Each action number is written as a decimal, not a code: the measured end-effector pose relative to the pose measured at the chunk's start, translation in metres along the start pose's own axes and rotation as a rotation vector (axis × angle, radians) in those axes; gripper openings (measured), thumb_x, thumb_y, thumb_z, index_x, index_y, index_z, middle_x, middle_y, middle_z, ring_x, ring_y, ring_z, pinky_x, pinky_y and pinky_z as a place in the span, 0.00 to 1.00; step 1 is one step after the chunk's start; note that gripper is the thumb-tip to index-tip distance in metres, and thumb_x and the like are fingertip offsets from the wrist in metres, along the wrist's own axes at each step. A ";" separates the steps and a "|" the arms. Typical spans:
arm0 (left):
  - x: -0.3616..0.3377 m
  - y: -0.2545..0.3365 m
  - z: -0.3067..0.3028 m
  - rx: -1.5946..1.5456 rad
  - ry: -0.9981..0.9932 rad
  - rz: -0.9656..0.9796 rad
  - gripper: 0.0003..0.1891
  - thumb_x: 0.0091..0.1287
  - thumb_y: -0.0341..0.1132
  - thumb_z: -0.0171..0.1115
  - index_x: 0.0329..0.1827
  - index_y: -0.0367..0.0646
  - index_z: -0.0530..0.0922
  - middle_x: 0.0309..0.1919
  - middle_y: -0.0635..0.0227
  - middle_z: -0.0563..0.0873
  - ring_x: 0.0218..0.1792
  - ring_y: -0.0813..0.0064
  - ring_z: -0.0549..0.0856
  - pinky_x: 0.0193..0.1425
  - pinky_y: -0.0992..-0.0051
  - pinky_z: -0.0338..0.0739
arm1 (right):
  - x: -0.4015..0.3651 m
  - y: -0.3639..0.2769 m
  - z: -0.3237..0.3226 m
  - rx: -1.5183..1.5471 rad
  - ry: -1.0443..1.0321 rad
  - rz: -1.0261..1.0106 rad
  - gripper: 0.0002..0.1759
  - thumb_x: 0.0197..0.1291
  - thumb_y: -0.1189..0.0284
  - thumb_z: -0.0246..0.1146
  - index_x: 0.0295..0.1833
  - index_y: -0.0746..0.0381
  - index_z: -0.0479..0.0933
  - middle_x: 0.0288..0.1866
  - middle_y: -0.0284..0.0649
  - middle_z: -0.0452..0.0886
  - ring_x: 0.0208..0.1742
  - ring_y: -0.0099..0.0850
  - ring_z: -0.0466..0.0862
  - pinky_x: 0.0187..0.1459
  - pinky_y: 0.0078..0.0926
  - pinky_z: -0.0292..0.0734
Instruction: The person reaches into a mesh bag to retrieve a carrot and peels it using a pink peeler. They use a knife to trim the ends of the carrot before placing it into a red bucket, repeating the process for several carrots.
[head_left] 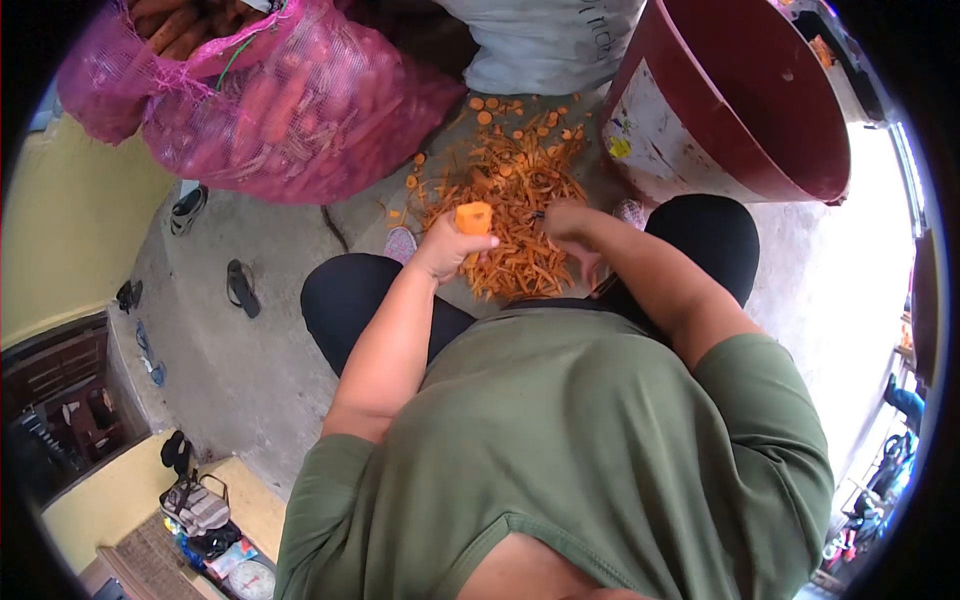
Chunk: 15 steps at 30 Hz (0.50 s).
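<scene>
My left hand (452, 247) is closed around a carrot (473, 218), whose cut, bright orange end points up past the fingers. My right hand (572, 228) is beside it, bent downward with the fingers curled. A small blue-edged tool (538, 215) shows at its fingers; its kind is hard to make out. Below both hands lies a heap of orange carrot peelings (520, 255) on the concrete floor. Round carrot slices (484, 117) are scattered at the far side of the heap.
A pink mesh sack (300, 120) full of carrots stands at the upper left. Beyond the peelings is a white sack (545, 45). A large dark red tub (735, 100) stands at the upper right. Sandals (241, 286) lie on the floor at the left.
</scene>
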<state>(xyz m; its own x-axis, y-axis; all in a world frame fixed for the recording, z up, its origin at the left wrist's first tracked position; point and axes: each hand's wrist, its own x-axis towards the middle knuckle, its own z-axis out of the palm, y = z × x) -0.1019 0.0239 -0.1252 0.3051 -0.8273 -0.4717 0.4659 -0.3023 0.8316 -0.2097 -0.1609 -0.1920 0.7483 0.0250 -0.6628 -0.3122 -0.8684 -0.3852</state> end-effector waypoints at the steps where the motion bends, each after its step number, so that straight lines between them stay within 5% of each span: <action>1: 0.001 -0.005 -0.002 0.026 0.050 0.010 0.08 0.46 0.24 0.61 0.29 0.38 0.72 0.21 0.69 0.76 0.20 0.79 0.74 0.22 0.79 0.69 | -0.014 -0.023 -0.015 -0.013 0.031 0.017 0.17 0.52 0.62 0.51 0.33 0.65 0.77 0.35 0.51 0.77 0.36 0.42 0.78 0.37 0.36 0.71; 3: 0.000 -0.013 -0.006 0.055 0.141 -0.004 0.07 0.47 0.24 0.61 0.29 0.38 0.73 0.21 0.69 0.76 0.19 0.79 0.74 0.21 0.79 0.68 | -0.023 -0.043 -0.019 0.299 0.131 0.176 0.17 0.51 0.62 0.52 0.33 0.65 0.77 0.33 0.51 0.77 0.35 0.43 0.78 0.38 0.36 0.71; 6: 0.012 -0.016 -0.006 0.064 0.183 -0.044 0.06 0.47 0.24 0.60 0.28 0.38 0.74 0.21 0.69 0.76 0.19 0.79 0.74 0.20 0.79 0.68 | -0.048 -0.067 -0.040 0.363 0.211 0.160 0.22 0.48 0.58 0.54 0.32 0.69 0.75 0.31 0.55 0.76 0.36 0.45 0.77 0.38 0.37 0.71; 15: 0.015 -0.021 0.002 -0.083 0.217 -0.156 0.02 0.49 0.24 0.57 0.26 0.38 0.73 0.19 0.69 0.74 0.17 0.78 0.73 0.17 0.78 0.67 | -0.050 -0.081 -0.045 0.220 0.235 0.136 0.18 0.49 0.61 0.53 0.32 0.67 0.76 0.33 0.51 0.77 0.37 0.44 0.77 0.40 0.36 0.72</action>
<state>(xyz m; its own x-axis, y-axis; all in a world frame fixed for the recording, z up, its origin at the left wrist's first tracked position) -0.1085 0.0167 -0.1493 0.3912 -0.6501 -0.6514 0.5847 -0.3710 0.7214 -0.1961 -0.1142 -0.0990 0.7977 -0.2208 -0.5612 -0.5179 -0.7277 -0.4498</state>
